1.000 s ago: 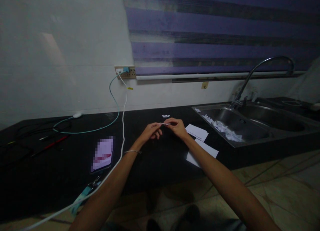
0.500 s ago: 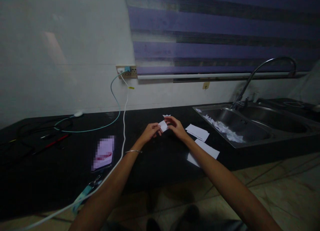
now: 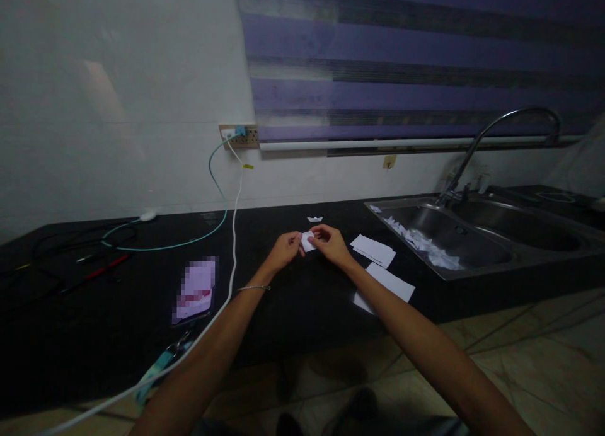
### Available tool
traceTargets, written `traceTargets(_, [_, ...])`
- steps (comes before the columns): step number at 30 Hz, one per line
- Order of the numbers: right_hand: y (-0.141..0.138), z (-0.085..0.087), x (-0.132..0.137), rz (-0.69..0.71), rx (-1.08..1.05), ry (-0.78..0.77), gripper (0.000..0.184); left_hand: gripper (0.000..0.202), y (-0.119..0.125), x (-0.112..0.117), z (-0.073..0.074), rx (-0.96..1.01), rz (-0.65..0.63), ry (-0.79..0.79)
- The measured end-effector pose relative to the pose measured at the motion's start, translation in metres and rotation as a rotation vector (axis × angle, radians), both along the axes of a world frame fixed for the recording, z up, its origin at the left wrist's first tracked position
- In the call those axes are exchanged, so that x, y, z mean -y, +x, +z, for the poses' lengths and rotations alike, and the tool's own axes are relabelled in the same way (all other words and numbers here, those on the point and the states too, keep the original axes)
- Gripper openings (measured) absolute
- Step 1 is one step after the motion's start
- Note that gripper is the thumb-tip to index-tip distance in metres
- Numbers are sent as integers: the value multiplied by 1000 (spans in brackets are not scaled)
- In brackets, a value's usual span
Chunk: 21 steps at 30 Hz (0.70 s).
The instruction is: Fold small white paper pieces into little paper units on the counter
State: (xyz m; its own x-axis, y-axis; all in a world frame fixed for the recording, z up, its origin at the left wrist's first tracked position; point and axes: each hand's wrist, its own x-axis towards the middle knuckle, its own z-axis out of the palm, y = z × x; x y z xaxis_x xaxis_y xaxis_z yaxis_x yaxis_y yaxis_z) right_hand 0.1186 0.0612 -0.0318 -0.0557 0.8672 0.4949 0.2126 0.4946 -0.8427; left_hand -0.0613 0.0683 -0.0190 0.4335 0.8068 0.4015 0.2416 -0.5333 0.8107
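Observation:
A small folded piece of white paper (image 3: 308,241) is held between my two hands, just above the black countertop. My left hand (image 3: 285,249) pinches its left edge. From the other side, my right hand (image 3: 331,243) grips its right part with thumb and fingers, which cover some of it. Just beyond the hands, a little white paper boat (image 3: 314,219) stands on the counter. To the right of my right hand lie white paper sheets (image 3: 373,250) in a small stack, and larger white sheets (image 3: 390,283) are partly under my right forearm.
A double steel sink (image 3: 449,273) with a curved tap (image 3: 491,124) is on the right; many folded white papers (image 3: 423,244) line its left basin edge. At left are a phone (image 3: 195,289) with a lanyard (image 3: 158,370), a white cable (image 3: 234,234) crossing my left forearm, and a red pen-like item (image 3: 108,266).
My right hand has shifted slightly down and closed further onto the folded paper, which has turned a little. The paper boat behind the hands now shows fully.

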Motion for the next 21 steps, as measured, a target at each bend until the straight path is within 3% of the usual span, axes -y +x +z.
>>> traceTargets(6, [2,2,1,-99,45,78,19,44,1,4,4,43,-66,-232])
traceTargets(12, [2,13,15,-67,284,375,11,42,0,3,5,113,-76,-211])
traceTargets(15, [6,17,18,-16,437,515,17,38,-1,2,4,138,-57,-209])
traceTargets(21, [9,23,22,59,687,600,26,36,-3,0,1,163,-41,-248])
